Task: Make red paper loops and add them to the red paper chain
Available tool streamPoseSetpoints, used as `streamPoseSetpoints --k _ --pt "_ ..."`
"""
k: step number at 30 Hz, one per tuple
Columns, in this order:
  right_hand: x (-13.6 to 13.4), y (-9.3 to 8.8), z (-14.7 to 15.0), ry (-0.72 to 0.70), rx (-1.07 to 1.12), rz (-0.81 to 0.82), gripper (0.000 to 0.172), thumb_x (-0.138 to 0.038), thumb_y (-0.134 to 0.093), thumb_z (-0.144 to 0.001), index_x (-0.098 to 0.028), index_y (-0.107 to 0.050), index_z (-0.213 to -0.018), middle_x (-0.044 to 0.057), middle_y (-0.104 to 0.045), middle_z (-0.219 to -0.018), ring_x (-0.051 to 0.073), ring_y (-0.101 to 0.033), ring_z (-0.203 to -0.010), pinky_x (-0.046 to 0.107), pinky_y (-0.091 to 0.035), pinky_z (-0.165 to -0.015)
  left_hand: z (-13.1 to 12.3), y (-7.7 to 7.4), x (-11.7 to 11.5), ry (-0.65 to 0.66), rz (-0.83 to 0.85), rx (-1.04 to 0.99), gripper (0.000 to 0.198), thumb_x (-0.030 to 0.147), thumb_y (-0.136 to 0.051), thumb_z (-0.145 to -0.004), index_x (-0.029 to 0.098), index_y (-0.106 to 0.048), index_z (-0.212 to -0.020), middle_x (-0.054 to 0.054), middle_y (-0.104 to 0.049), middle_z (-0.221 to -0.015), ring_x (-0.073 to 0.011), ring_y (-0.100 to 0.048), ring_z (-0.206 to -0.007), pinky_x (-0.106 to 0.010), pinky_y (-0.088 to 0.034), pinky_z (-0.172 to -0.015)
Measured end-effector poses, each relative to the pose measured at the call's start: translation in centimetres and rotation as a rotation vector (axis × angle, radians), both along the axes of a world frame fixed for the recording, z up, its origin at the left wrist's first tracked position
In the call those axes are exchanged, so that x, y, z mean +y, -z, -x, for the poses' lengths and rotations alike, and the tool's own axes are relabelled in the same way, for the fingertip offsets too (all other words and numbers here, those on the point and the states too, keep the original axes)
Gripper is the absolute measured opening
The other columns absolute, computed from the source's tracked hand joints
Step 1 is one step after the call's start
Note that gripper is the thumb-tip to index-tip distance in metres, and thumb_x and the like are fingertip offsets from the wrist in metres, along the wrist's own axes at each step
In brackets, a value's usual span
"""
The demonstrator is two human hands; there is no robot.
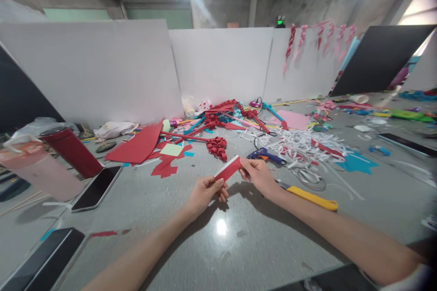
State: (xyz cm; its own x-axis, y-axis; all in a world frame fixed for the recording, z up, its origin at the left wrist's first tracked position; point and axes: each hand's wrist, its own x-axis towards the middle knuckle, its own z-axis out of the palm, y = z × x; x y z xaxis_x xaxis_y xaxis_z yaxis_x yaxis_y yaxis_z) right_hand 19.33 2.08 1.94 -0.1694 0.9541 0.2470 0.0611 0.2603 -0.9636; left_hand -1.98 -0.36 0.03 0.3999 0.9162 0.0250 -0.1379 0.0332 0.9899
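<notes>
"Paper strip (226,171), red and flat, with a white band along its upper edge: why are you holding it at both ends?"

"I am pinching its lower end between the thumb and fingers of my left hand (209,192), and the fingertips of my right hand (255,174) are gripping the upper end. Two grips are probably stopping it from curling or twisting."

"Where are you holding it?"

"I am holding it in front of me, over the shiny grey counter (191,254), slanting up to the right. I am guessing that this tilt is helping me see the white band, though I cannot tell whether that is tape or plain paper."

"And what is lying around?"

"A blue-and-orange glue gun (264,155) is lying just beyond my right hand, and a yellow-handled cutter (312,197) is resting beside my right forearm, likely for easy reach. A tangled heap of thin white paper strips (295,142) is sitting farther back, presumably out of my way. A large red paper sheet (136,144) is lying off to the left, near some red offcuts (165,163)."
</notes>
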Motion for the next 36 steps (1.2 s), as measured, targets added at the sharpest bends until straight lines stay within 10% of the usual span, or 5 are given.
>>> streamPoseSetpoints --k 9,30,36 --pt "-0.4 -1.3 -0.5 -0.059 -0.052 -0.125 0.033 -0.050 -0.066 -0.091 -0.019 -0.070 -0.103 0.000 -0.065 -0.073 0.015 -0.058 -0.065 0.028 -0.045 -0.063 0.0 0.1 -0.2 -0.017 -0.034 0.079 0.046 0.057 -0.075 -0.081 0.012 -0.068 -0.082 -0.009 -0.072 -0.068 -0.0151 -0.065 -0.055 -0.027 -0.051 -0.059" --pt "-0.9 -0.1 -0.6 -0.197 -0.578 -0.435 0.024 -0.039 -0.062 -0.096 -0.022 -0.076 -0.105 0.007 -0.077 -0.097 0.022 -0.067 -0.086 0.033 -0.047 -0.079 0.9 -1.0 -1.0 -0.266 -0.438 0.453 0.033 0.044 -0.057 -0.095 0.019 -0.078 -0.089 -0.002 -0.069 -0.067 -0.0168 -0.061 -0.064 -0.025 -0.043 -0.066" --pt "-1.0 0.4 -0.7 -0.192 -0.616 -0.418 0.026 -0.038 -0.054 -0.102 -0.023 -0.075 -0.106 0.007 -0.077 -0.098 0.021 -0.069 -0.087 0.032 -0.048 -0.079 0.8 -0.9 -0.8 -0.181 -0.283 0.324 0.040 0.051 -0.055 -0.096 0.017 -0.072 -0.108 -0.002 -0.066 -0.068 -0.0154 -0.060 -0.060 -0.024 -0.045 -0.060"
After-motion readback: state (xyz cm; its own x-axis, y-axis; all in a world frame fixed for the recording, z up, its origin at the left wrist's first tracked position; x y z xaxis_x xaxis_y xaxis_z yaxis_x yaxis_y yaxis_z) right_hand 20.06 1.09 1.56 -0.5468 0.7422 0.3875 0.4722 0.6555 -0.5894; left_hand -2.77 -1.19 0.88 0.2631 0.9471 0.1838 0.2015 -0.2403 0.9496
